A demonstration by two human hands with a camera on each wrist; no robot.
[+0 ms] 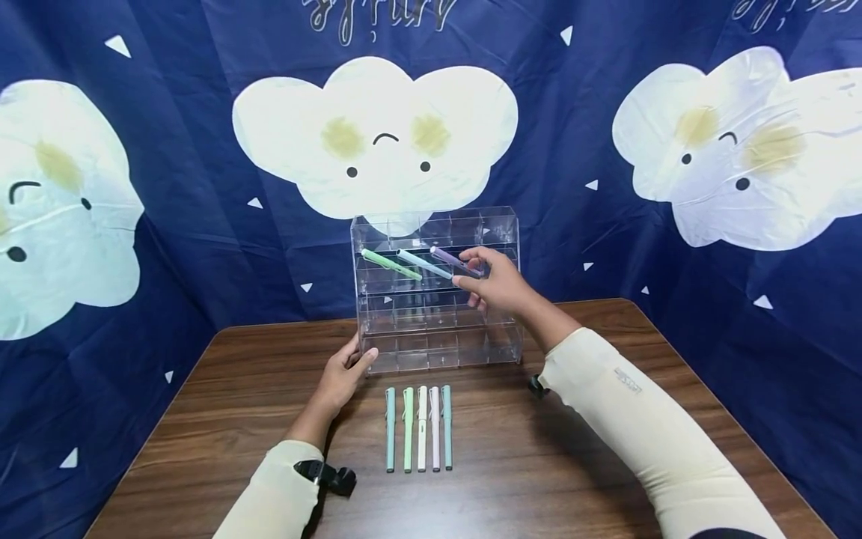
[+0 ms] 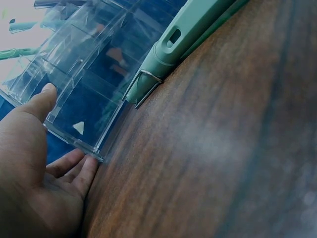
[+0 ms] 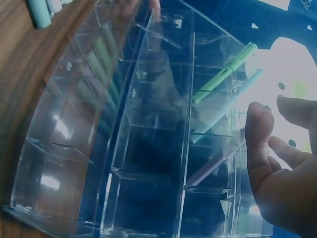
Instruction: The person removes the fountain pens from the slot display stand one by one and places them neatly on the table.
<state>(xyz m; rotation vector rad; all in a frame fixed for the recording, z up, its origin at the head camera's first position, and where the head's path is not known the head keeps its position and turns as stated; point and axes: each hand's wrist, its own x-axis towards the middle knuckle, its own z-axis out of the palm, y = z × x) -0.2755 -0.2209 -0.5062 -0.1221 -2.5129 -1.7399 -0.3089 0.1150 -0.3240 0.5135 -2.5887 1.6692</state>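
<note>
A clear acrylic rack (image 1: 441,340) with rows of small compartments stands on the table. My left hand (image 1: 340,378) grips its lower left corner, thumb on the front and fingers around the side. Three pens lean in an upper row: a green pen (image 1: 390,264), a light blue pen (image 1: 423,263) and a purple pen (image 1: 444,257). Beside the purple pen is my right hand (image 1: 498,283). In the right wrist view, its thumb and fingers are apart with nothing between them, and the purple pen (image 3: 213,163) rests in its compartment.
In front of the rack several capped pens lie side by side on the wooden table (image 1: 498,479): a teal pen (image 1: 390,430), a green pen (image 1: 408,430), a white pen (image 1: 422,430), a pale pink pen (image 1: 435,430) and another teal pen (image 1: 447,430). A blue cloud-patterned curtain (image 1: 182,224) hangs behind.
</note>
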